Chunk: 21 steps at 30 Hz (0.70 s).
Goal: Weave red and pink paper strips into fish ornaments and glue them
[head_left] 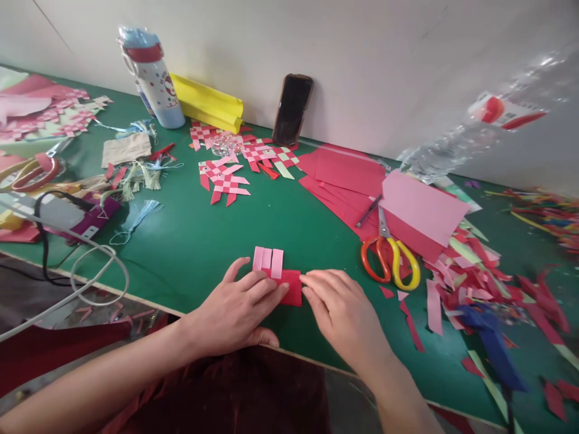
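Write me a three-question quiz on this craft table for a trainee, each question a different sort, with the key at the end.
1. Multiple choice: what do the fingers of the left hand rest on?
A) the yellow paper
B) the red paper
C) a blue tassel

2. True or false: the phone lies flat.

3. Short answer: what colours are the two handles of the scissors nearest the right hand?

Key:
1. B
2. False; it is propped up against the wall.
3. Red-orange and yellow.
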Each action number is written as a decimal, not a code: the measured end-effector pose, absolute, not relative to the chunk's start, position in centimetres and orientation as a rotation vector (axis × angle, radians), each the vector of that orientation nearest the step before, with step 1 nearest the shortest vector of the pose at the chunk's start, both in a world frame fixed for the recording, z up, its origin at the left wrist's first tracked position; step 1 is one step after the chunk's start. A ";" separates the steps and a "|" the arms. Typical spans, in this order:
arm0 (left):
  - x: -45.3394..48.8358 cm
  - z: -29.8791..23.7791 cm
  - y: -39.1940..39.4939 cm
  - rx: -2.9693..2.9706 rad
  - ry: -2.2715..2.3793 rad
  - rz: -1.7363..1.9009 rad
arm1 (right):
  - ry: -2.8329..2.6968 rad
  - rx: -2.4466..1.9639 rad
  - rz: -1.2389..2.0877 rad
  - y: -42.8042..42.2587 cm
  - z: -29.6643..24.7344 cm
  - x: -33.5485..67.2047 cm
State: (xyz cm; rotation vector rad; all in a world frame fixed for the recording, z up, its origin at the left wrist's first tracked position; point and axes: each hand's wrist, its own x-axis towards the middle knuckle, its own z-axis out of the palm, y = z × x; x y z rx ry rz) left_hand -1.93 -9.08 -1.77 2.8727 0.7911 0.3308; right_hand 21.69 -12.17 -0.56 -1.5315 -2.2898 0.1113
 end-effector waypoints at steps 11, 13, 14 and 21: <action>-1.3 -1.4 -8.9 2.850 0.847 0.303 | -2.339 -1.622 0.221 -7.9 -0.6 20.5; -1.3 -1.4 -8.9 2.842 0.834 0.308 | -2.309 -1.651 0.278 -7.6 -0.8 20.4; -1.3 -1.4 -8.9 2.837 0.824 0.316 | -2.292 -1.659 0.300 -7.6 -0.8 20.4; -1.3 -1.6 -8.8 2.829 0.826 0.340 | -2.288 -1.619 0.339 -7.5 -1.0 20.8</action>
